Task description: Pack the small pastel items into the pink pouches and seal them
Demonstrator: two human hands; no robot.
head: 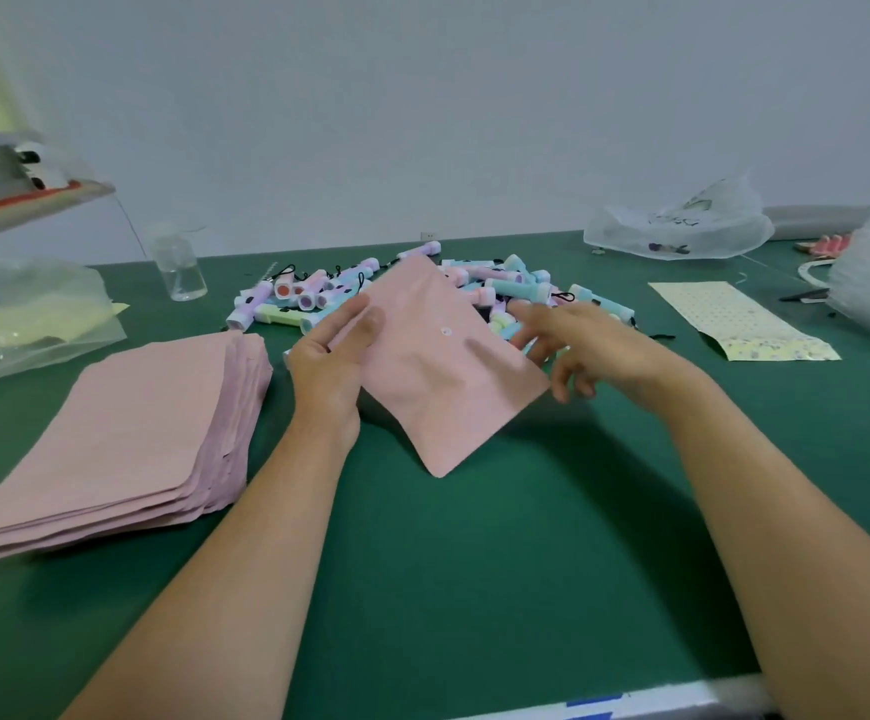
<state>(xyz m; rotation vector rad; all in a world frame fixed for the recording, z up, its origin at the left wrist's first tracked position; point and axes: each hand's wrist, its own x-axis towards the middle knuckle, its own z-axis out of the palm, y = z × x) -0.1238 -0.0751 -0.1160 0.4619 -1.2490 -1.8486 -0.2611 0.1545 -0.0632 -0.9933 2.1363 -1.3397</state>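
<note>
The left grip (329,356) pinches a pouch (438,366) by its 9 o'clock edge, thumb on top, holding it tilted over the middle of the bench (474,563). The right grip (583,345) hangs released, fingers spread, just beside the pouch's 3 o'clock edge. The pouch looks light, thin and floppy, probably slick, so it is best held near its mouth. The items (516,289), heaped at 12 o'clock, look like light hard plastic and may roll. The stack (126,433) sits at 9 o'clock. Most room to move, I judge, lies towards 6 o'clock.
</note>
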